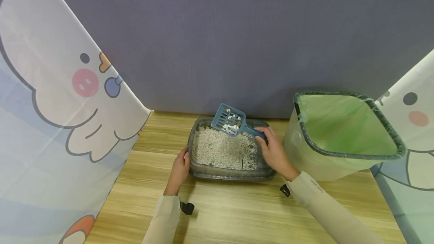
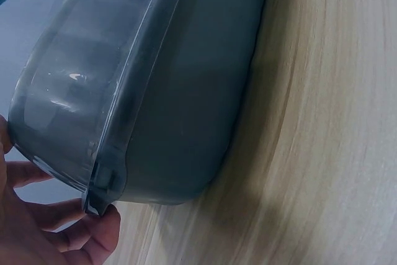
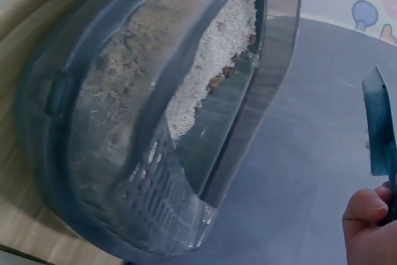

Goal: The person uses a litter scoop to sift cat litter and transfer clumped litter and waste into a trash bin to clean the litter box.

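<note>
A grey translucent litter box (image 1: 230, 176) holds pale granular litter (image 1: 220, 148) with a few darker lumps. My left hand (image 1: 179, 170) grips the box's left rim; in the left wrist view the fingers (image 2: 93, 234) curl at the rim's corner. Over the back of the box, my right hand (image 1: 275, 155) holds a blue slotted litter scoop (image 1: 220, 118) by its handle. White clumps (image 1: 231, 128) lie on the scoop's blade. The right wrist view shows the scoop (image 3: 378, 125) edge-on, raised above the box, and litter banked against one side inside.
A tall bin (image 1: 356, 156) with a dark rim and a green liner (image 1: 346, 127) stands right of the box, close to my right forearm. Behind the wooden table (image 1: 237, 214) rises a grey wall (image 1: 217, 40). Printed curtains (image 1: 51, 97) hang at both sides.
</note>
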Action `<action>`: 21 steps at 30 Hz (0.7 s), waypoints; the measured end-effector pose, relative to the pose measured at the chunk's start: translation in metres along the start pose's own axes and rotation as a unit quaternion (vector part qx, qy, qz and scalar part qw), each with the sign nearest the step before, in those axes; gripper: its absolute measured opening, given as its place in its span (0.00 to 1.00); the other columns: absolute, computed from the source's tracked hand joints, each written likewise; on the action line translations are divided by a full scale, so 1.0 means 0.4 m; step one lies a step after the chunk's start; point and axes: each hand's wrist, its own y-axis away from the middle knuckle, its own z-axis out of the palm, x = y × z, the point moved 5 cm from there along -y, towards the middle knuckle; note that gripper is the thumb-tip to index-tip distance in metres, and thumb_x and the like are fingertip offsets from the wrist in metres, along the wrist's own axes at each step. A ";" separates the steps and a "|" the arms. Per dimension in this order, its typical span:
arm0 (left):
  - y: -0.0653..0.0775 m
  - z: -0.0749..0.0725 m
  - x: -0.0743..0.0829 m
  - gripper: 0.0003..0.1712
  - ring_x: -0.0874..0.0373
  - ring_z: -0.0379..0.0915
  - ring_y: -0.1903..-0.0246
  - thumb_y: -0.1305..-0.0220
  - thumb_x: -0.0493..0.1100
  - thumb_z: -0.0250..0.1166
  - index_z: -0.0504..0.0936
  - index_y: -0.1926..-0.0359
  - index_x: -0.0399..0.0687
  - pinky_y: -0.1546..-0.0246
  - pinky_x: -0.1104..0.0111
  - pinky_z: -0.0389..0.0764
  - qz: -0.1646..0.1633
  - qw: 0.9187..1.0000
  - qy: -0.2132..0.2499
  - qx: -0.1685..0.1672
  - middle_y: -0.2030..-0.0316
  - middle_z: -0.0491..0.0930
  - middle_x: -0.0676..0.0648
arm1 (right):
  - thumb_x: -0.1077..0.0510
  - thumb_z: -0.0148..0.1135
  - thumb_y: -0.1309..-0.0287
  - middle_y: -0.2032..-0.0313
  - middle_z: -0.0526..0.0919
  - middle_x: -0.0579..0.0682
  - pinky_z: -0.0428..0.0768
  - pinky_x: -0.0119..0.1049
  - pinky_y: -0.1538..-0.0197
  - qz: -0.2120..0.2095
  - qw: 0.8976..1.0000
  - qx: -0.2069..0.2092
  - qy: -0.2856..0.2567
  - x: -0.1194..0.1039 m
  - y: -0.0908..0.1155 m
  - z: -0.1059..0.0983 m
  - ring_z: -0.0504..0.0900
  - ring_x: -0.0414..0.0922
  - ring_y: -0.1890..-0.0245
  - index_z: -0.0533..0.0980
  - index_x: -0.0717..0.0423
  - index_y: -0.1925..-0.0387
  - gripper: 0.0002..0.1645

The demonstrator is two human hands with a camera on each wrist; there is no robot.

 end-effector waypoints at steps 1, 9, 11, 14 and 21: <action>0.000 0.000 0.000 0.27 0.34 0.62 0.42 0.24 0.46 0.41 0.61 0.33 0.32 0.45 0.45 0.66 0.000 1.000 0.000 0.001 0.40 0.65 0.28 | 0.58 0.52 0.33 0.65 0.70 0.48 0.67 0.35 0.74 0.004 1.000 0.001 0.001 -0.003 0.000 -0.004 0.65 0.42 0.77 0.72 0.55 0.45 0.17; 0.001 -0.002 -0.002 0.27 0.34 0.63 0.42 0.24 0.45 0.42 0.62 0.33 0.32 0.46 0.45 0.66 0.000 1.000 -0.001 0.008 0.41 0.66 0.27 | 0.57 0.53 0.33 0.66 0.70 0.49 0.66 0.35 0.76 0.009 1.000 0.013 0.015 -0.039 0.002 -0.033 0.64 0.42 0.78 0.73 0.55 0.45 0.17; 0.002 -0.002 -0.002 0.27 0.34 0.63 0.43 0.24 0.45 0.42 0.62 0.33 0.32 0.46 0.45 0.66 -0.001 1.000 -0.002 0.007 0.41 0.66 0.27 | 0.58 0.54 0.33 0.67 0.70 0.48 0.66 0.35 0.75 0.003 1.000 0.022 0.018 -0.052 0.001 -0.045 0.64 0.42 0.78 0.74 0.56 0.45 0.16; 0.002 -0.002 0.000 0.27 0.34 0.63 0.43 0.24 0.45 0.41 0.62 0.33 0.32 0.46 0.45 0.66 -0.001 1.000 -0.002 0.005 0.41 0.66 0.27 | 0.60 0.55 0.34 0.68 0.70 0.48 0.64 0.35 0.73 -0.007 0.999 0.037 0.020 -0.077 0.000 -0.069 0.63 0.42 0.76 0.75 0.57 0.46 0.16; 0.003 -0.001 -0.003 0.27 0.33 0.64 0.44 0.24 0.46 0.41 0.62 0.33 0.32 0.47 0.45 0.67 -0.002 1.000 0.001 0.003 0.42 0.66 0.27 | 0.62 0.54 0.34 0.67 0.72 0.48 0.63 0.32 0.76 -0.035 0.996 0.064 0.042 -0.126 0.003 -0.131 0.61 0.39 0.80 0.75 0.60 0.45 0.17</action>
